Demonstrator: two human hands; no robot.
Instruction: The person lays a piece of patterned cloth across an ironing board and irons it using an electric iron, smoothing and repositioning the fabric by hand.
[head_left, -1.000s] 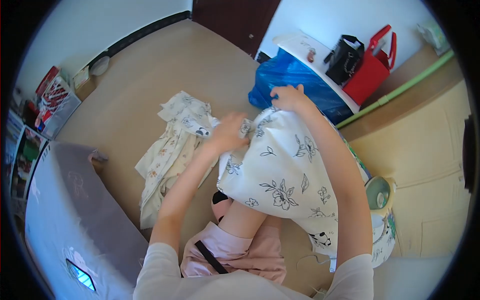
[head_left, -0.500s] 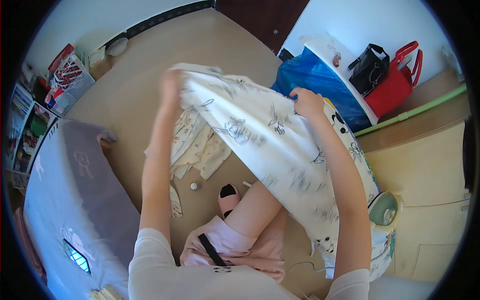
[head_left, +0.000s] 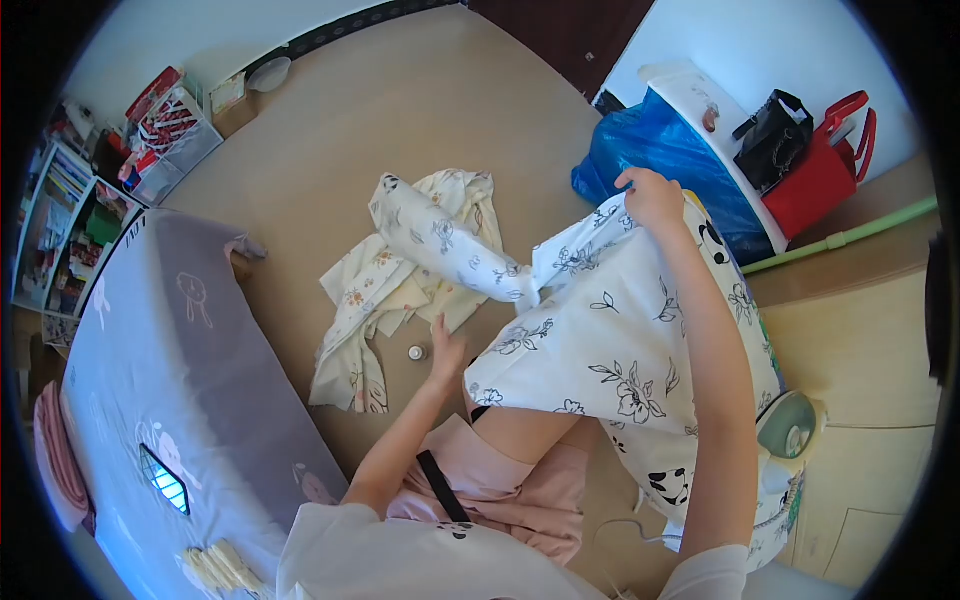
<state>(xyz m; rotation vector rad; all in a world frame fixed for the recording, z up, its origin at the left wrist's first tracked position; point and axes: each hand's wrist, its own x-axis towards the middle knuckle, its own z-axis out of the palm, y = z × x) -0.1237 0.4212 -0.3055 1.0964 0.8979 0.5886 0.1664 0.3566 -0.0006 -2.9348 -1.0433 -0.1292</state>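
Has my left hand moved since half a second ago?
Yes, back toward you: your left hand now shows just right of the small bottle, instead of well above it in view.

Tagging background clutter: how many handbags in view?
2. A small black handbag with a chain and, right of it, a red handbag with upright handles, both on the white top. Others could be hidden.
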